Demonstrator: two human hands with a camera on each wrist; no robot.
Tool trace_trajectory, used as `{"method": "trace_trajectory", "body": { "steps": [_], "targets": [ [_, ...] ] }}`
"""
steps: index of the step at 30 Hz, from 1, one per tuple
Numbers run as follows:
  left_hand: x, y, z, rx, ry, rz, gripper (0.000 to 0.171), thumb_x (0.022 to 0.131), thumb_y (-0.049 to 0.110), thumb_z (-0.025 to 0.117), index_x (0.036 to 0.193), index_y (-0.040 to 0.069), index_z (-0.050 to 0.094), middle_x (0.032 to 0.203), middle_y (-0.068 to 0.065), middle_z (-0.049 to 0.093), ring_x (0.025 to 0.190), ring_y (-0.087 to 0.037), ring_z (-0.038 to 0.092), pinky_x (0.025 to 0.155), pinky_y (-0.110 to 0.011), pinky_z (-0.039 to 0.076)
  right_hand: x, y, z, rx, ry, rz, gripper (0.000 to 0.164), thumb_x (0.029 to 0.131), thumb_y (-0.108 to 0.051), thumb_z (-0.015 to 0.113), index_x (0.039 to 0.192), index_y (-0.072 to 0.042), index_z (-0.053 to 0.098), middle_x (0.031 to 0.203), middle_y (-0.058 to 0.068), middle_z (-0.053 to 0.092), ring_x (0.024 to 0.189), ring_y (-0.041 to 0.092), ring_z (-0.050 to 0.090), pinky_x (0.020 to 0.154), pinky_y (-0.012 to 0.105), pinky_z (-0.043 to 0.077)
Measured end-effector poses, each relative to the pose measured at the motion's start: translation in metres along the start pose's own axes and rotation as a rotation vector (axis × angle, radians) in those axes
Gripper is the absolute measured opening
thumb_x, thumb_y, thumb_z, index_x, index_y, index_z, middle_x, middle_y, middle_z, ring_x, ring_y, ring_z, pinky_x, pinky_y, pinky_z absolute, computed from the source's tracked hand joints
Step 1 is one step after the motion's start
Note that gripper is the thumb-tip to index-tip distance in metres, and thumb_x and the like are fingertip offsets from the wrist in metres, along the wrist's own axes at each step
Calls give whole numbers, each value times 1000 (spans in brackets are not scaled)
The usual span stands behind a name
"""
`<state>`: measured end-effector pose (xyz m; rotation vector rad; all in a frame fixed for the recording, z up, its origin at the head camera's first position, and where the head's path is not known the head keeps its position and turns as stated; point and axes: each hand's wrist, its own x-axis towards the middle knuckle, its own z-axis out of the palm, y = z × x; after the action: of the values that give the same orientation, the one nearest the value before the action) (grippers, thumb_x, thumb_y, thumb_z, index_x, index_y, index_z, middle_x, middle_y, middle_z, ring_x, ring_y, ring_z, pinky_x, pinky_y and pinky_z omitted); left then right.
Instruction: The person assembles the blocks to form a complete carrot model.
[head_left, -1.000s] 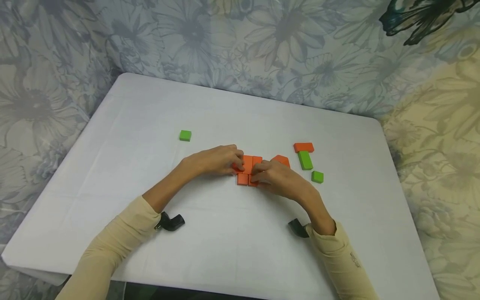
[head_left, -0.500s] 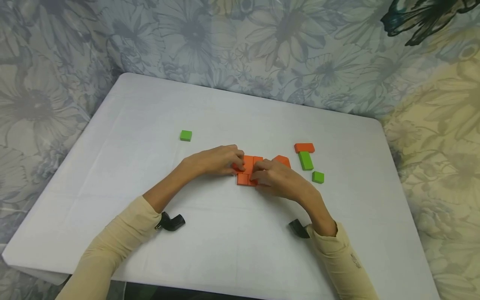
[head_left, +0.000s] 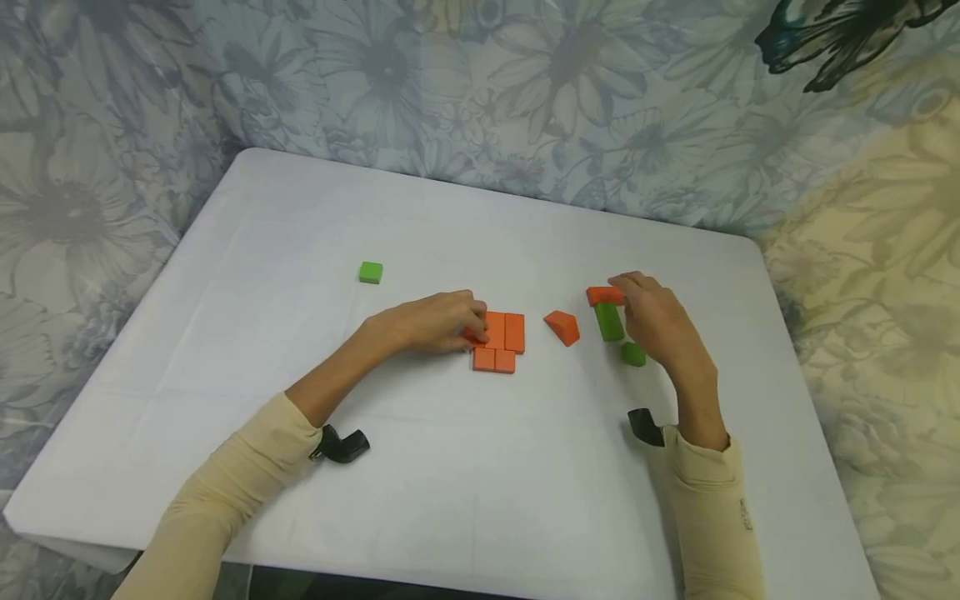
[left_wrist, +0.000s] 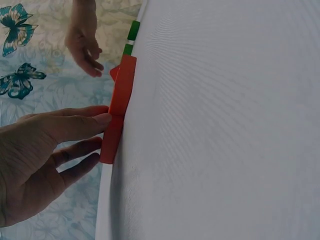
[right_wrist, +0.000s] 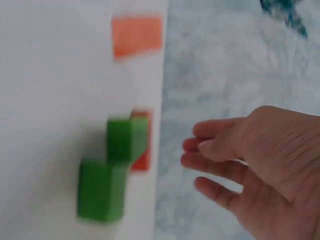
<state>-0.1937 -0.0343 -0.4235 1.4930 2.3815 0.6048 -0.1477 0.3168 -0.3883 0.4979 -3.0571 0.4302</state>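
Observation:
My left hand point(head_left: 435, 322) pinches an orange block at the left end of a group of flat orange blocks point(head_left: 495, 330); its fingertips partly hide that block. In the left wrist view, thumb and fingers meet the side of the orange blocks point(left_wrist: 123, 90). My right hand point(head_left: 660, 321) hovers by an orange bar point(head_left: 603, 296) on the right, overlapping its end in the head view. The right wrist view shows the hand's fingers holding nothing, apart from the blocks. Below the bar lie a green oblong block point(head_left: 609, 322) and a green cube point(head_left: 633, 354).
An orange wedge-shaped block point(head_left: 562, 327) sits between the group and the bar. Farther left lies a lone green block point(head_left: 371, 272). The white-covered table point(head_left: 450, 483) meets a flower-patterned wall point(head_left: 390, 75) behind. Dark camera pieces point(head_left: 345, 446) stick out at both wrists.
My right hand has left the orange group and moved right and away from me, to the orange bar. That uncovers the group's right side and the wedge. The left hand has stayed put.

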Motion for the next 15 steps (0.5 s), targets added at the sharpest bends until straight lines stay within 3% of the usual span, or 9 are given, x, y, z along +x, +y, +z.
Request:
{"method": "trace_trajectory", "body": {
  "steps": [4,6,10,15],
  "targets": [
    [0,-1,1,-2,1,2,21,95,10,76,115,12,81,110,-3,70,104,-21,58,94,-32,53,-4,24,-4,61,-232,120,51,98,13,45,149,7,50,157,32,44,145,54,41,116,69,38],
    [0,-1,1,-3,2,4,21,95,10,76,115,12,81,110,-3,70,104,-21,59,95,-32,53,-4,30,-5,55,-280,144,45,100,8,48,145,8,54,155,32,46,143,55,43,115,69,39],
    [0,-1,0,-2,2,0,21,95,10,75,115,12,81,110,-2,69,105,-21,58,95,-32,53,-6,32,-7,-2,-224,187,35,101,-2,57,134,9,63,141,33,56,131,54,52,110,70,41],
    [1,0,1,1,-3,1,22,95,10,75,116,12,81,110,-3,69,105,-21,58,95,-33,53,-5,39,2,-8,-179,228,45,101,-6,60,142,10,53,140,36,55,130,54,53,110,69,43]
  ]
}}
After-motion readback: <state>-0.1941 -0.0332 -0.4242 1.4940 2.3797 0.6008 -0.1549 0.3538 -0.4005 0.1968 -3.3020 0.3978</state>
